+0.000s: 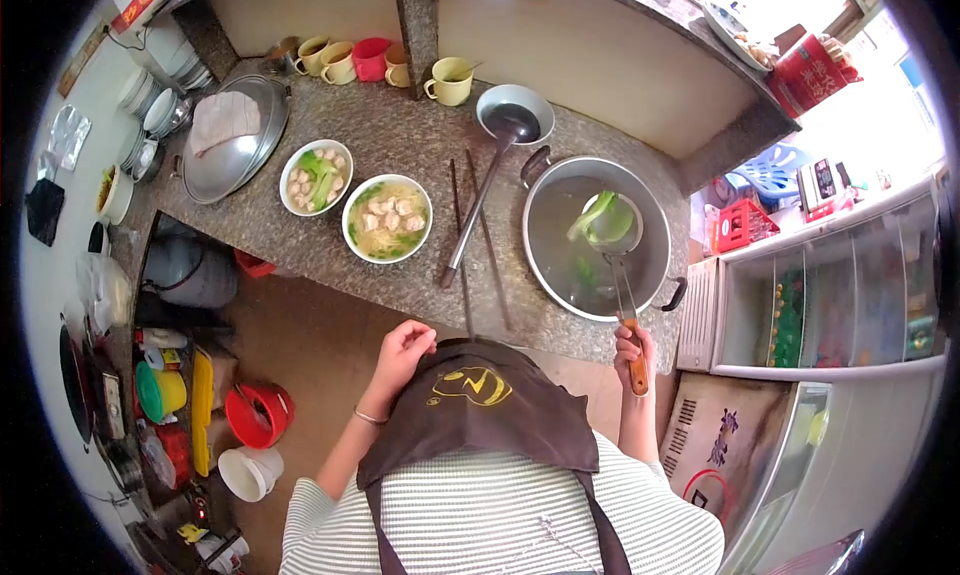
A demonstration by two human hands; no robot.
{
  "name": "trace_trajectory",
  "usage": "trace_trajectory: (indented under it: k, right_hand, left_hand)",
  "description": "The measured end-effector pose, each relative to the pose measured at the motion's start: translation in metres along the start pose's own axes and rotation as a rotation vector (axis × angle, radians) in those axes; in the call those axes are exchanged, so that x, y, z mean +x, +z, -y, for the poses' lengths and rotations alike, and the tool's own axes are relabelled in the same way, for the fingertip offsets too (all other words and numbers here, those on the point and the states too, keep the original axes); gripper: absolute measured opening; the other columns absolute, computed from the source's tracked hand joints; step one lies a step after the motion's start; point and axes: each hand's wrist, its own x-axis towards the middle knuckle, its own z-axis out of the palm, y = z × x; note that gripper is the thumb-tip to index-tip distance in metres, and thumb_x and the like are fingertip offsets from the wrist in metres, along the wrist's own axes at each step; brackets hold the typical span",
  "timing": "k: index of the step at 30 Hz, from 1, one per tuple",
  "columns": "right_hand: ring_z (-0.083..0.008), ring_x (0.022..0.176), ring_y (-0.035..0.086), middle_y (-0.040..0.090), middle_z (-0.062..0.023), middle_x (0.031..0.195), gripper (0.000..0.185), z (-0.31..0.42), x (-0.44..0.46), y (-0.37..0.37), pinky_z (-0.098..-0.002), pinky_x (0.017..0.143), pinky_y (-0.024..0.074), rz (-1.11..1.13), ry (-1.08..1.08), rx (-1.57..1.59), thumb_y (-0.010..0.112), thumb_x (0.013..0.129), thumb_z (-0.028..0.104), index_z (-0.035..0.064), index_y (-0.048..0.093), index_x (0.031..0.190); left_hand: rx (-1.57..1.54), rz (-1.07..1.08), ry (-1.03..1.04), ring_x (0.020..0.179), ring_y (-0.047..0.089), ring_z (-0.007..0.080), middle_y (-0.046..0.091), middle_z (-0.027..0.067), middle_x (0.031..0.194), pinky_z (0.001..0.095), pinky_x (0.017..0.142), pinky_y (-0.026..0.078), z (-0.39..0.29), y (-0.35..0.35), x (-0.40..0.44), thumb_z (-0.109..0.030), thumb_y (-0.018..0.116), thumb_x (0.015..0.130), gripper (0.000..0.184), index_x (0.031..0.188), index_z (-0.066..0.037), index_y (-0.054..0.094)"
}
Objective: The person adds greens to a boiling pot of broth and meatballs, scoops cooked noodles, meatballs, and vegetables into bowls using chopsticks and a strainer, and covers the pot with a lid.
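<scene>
My right hand (632,353) is wrapped round the wooden handle of a strainer (622,287). The strainer's round head is over the large pot (538,257) of cloudy liquid, with green leafy vegetables (597,217) on it. A bit of green also shows in the liquid below. My left hand (403,353) hangs in front of the counter edge by my apron, its fingers curled in with nothing visible in them. Left of the pot, a long-handled ladle (480,203) rests its head in a grey-white bowl (540,103). Long chopsticks (487,243) lie either side of its handle.
Two bowls of soup, one with noodles and meatballs (390,220) and one with greens (316,179), stand on the stone counter (290,237). A cloth-topped metal lid (215,180) lies at left. Several mugs (450,83) line the back wall. Buckets (258,415) stand on the floor.
</scene>
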Motion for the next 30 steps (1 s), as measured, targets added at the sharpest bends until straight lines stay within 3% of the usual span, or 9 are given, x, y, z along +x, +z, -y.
trace_trajectory:
  k: [6, 11, 13, 15, 19, 22, 24, 27, 30]
  right_hand:
    - [-0.0072, 0.049, 0.038, 0.044, -0.0056, 0.082, 0.042, -0.011, 0.006, 0.013, -0.0175, 0.038, 0.0358, -0.088, -0.014, -0.215, 0.045, 0.090, 0.017, 0.0016, 0.034, 0.127]
    - [-0.0060, 0.044, 0.034, 0.041, -0.0035, 0.080, 0.050, -0.049, 0.014, 0.050, -0.0167, 0.034, 0.0322, -0.045, 0.151, -0.399, 0.049, 0.087, 0.018, 0.0058, 0.029, 0.132]
    - [-0.0056, 0.044, 0.034, 0.041, -0.0033, 0.080, 0.043, -0.073, 0.019, 0.067, -0.0163, 0.034, 0.0313, -0.094, 0.185, -0.536, 0.050, 0.087, 0.019, 0.0063, 0.035, 0.125]
    - [-0.0050, 0.046, 0.035, 0.042, -0.0033, 0.079, 0.019, -0.095, 0.030, 0.083, -0.0162, 0.035, 0.0295, -0.020, 0.265, -0.698, 0.050, 0.086, 0.020, 0.0067, 0.043, 0.098]
    - [-0.0061, 0.047, 0.037, 0.045, -0.0014, 0.073, 0.012, -0.134, 0.051, 0.112, -0.0192, 0.039, 0.0301, -0.053, 0.345, -1.097, 0.049, 0.085, 0.016, 0.0067, 0.045, 0.092]
    - [-0.0067, 0.046, 0.040, 0.044, 0.0003, 0.066, 0.022, -0.148, 0.070, 0.104, -0.0204, 0.039, 0.0319, -0.002, 0.391, -1.262, 0.050, 0.085, 0.013, 0.0042, 0.047, 0.105]
    - [-0.0070, 0.047, 0.042, 0.044, 0.0004, 0.063, 0.043, -0.159, 0.078, 0.106, -0.0217, 0.041, 0.0337, 0.067, 0.286, -1.542, 0.051, 0.084, 0.011, 0.0029, 0.041, 0.125]
    - [-0.0070, 0.049, 0.042, 0.047, -0.0014, 0.066, 0.056, -0.168, 0.087, 0.106, -0.0227, 0.044, 0.0346, 0.155, 0.195, -1.777, 0.051, 0.085, 0.012, 0.0035, 0.030, 0.135]
    - [-0.0104, 0.056, 0.047, 0.053, -0.0058, 0.073, 0.055, -0.175, 0.091, 0.109, -0.0261, 0.052, 0.0406, 0.199, 0.157, -1.951, 0.054, 0.083, 0.014, 0.0018, 0.033, 0.133]
  left_hand:
    - [0.030, -0.027, 0.029, 0.070, 0.056, 0.0073, 0.058, 0.0015, 0.075, 0.0212, 0.065, 0.046, -0.004, -0.008, -0.003, -0.014, 0.058, 0.086, 0.013, 0.086, -0.001, 0.056]
    - [-0.004, -0.044, 0.051, 0.068, 0.055, 0.0070, 0.059, 0.0010, 0.075, 0.0208, 0.064, 0.046, -0.001, -0.015, -0.004, -0.014, 0.059, 0.085, 0.013, 0.085, -0.001, 0.056]
    - [-0.002, -0.042, 0.056, 0.068, 0.055, 0.0067, 0.059, 0.0012, 0.074, 0.0205, 0.064, 0.046, -0.001, -0.016, -0.005, -0.013, 0.059, 0.085, 0.012, 0.085, -0.001, 0.056]
    - [-0.011, -0.057, 0.064, 0.068, 0.055, 0.0066, 0.059, 0.0012, 0.074, 0.0205, 0.064, 0.046, -0.001, -0.018, -0.008, -0.013, 0.059, 0.085, 0.012, 0.085, -0.001, 0.056]
    - [-0.043, -0.083, 0.072, 0.068, 0.055, 0.0065, 0.059, 0.0012, 0.074, 0.0204, 0.064, 0.046, 0.005, -0.027, -0.012, -0.013, 0.059, 0.085, 0.012, 0.084, -0.001, 0.057]
    - [-0.061, -0.117, 0.078, 0.068, 0.055, 0.0067, 0.059, 0.0012, 0.074, 0.0204, 0.064, 0.046, 0.008, -0.032, -0.017, -0.013, 0.059, 0.085, 0.012, 0.085, -0.001, 0.057]
    - [-0.064, -0.143, 0.077, 0.068, 0.055, 0.0066, 0.059, 0.0011, 0.074, 0.0204, 0.064, 0.046, 0.009, -0.034, -0.021, -0.013, 0.059, 0.085, 0.012, 0.085, -0.001, 0.057]
    - [-0.062, -0.178, 0.090, 0.068, 0.055, 0.0065, 0.059, 0.0009, 0.074, 0.0205, 0.064, 0.046, 0.011, -0.039, -0.027, -0.013, 0.058, 0.085, 0.013, 0.085, -0.001, 0.056]
    - [-0.082, -0.196, 0.111, 0.068, 0.055, 0.0065, 0.058, 0.0006, 0.074, 0.0206, 0.064, 0.045, 0.016, -0.041, -0.031, -0.013, 0.058, 0.085, 0.013, 0.085, -0.001, 0.056]
